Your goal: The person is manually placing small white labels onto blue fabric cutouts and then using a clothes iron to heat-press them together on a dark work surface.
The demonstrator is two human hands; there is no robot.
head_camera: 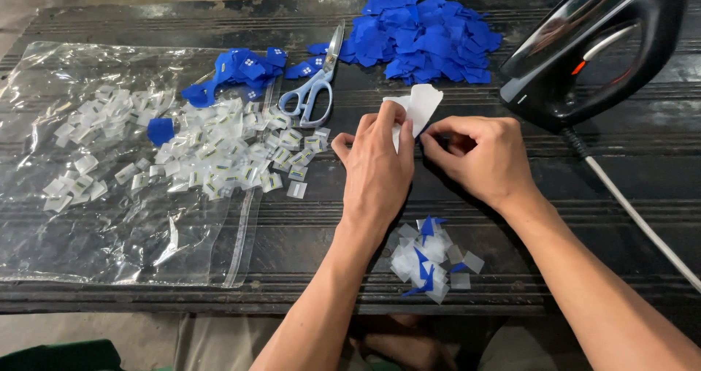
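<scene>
Nearest me, at the table's (642, 174) near edge between my forearms, lies a small heap of white and blue scraps (432, 260). Just beyond it my two hands meet over the dark, ridged top. My left hand (378, 168) is closed in a pinch, thumb and fingers gripping a white slip (418, 106) that sticks up past my fingertips. My right hand (482, 159) is curled just right of it, fingertips brought together at the slip's lower edge; I cannot tell whether they grip it or only touch it.

I judge I am partway through separating or peeling this slip, so the next move calls for a fine, steady pull with the right fingertips while the left keeps its pinch.

To the left, white tags (219, 152) spill across a clear plastic bag (109, 232), with a few blue pieces (241, 71) at the far side. Scissors (315, 86) lie closed beyond my left hand. Far off sits a pile of blue patches (423, 39), and at the far right a black iron (599, 46) with its cord (642, 221) trailing toward me.
</scene>
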